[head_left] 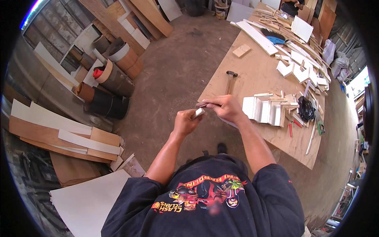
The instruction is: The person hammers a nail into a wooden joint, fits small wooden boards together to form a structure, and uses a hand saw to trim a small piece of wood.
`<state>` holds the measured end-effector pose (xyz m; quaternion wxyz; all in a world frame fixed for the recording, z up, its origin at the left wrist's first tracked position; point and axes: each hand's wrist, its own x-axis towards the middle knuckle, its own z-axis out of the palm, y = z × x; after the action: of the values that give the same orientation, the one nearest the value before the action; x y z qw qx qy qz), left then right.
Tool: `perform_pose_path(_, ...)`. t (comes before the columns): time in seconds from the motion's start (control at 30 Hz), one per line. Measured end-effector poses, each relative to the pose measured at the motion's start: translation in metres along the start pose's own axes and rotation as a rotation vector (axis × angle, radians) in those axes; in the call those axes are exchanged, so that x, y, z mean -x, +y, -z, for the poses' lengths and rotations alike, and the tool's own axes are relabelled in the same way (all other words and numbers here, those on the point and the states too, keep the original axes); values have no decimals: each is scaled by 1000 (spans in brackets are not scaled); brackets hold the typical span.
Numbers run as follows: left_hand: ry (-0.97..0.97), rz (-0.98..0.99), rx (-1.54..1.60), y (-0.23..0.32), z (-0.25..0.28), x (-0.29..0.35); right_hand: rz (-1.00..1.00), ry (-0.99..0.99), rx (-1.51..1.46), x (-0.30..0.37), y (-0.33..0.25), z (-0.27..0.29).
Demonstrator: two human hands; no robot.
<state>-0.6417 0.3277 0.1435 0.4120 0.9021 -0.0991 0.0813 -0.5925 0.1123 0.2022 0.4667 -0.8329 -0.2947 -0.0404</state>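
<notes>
From where I stood, the wooden counter (258,71) ran off to the person's right, with a heap of pale wood scraps (306,53) on its far part. Nearer, a group of white ridged pieces (265,111) sat side by side; they looked already shaped, though whether they were finished I could not tell. The hammer (229,83) lay apart from them. The handwork seemed partway through: 1 small white piece (198,113) was up in the air in front of the person's body, away from that group. The left hand (184,121) held it, fingers curled close around it, its end poking out. The right hand (229,107) was just above, fingers pinched narrow on a thin brown strip (202,105). Whether strip and white piece touched, I could not make out.
</notes>
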Motion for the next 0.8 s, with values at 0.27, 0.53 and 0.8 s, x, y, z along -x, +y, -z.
perform_pose_path(0.27, 123, -106, 39, 7, 3, -1, -79, -7, -2, 5, -15, 13)
perform_pose_path(0.53, -29, 32, 437, -2, 8, 1, -117, 90, -510, 15, 2, -3)
perform_pose_path(0.8, -273, 261, 831, 17, 18, 3, -146, 33, -453, 15, 4, -9)
